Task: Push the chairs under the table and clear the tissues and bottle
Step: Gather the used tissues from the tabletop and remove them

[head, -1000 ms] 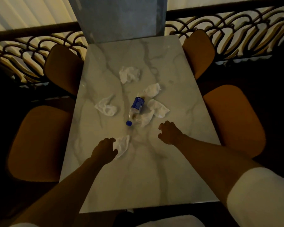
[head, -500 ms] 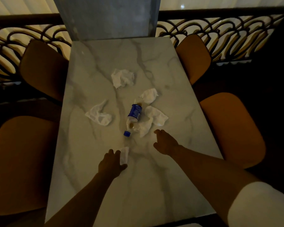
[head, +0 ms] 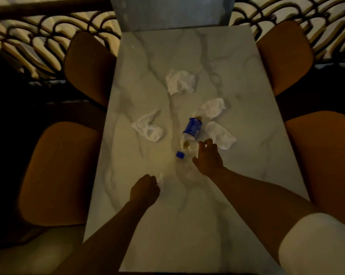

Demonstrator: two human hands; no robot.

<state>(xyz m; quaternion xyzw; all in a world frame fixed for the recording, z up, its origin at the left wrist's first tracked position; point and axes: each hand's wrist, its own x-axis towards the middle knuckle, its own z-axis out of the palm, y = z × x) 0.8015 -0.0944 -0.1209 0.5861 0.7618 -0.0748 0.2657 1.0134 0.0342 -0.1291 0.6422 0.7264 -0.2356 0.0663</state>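
Note:
A clear bottle (head: 191, 130) with a blue label and blue cap lies on its side in the middle of the marble table (head: 253, 108). Crumpled white tissues lie around it: one far (head: 179, 81), one left (head: 148, 128), one at the bottle's base (head: 214, 108), one to its right (head: 221, 135). My left hand (head: 145, 190) grips a balled tissue (head: 160, 179), only a corner showing. My right hand (head: 208, 157) lies just right of the bottle's neck, fingers curled down over a tissue that it hides.
Four orange-brown chairs stand along the table's sides: near left (head: 58, 175), far left (head: 88, 66), far right (head: 285, 56), near right (head: 322, 155). A grey pillar (head: 171, 10) and a dark scrolled railing (head: 38, 46) close off the far end.
My left hand has balled the near tissue into its fist. My right hand has moved forward and left onto the tissue beside the bottle's neck.

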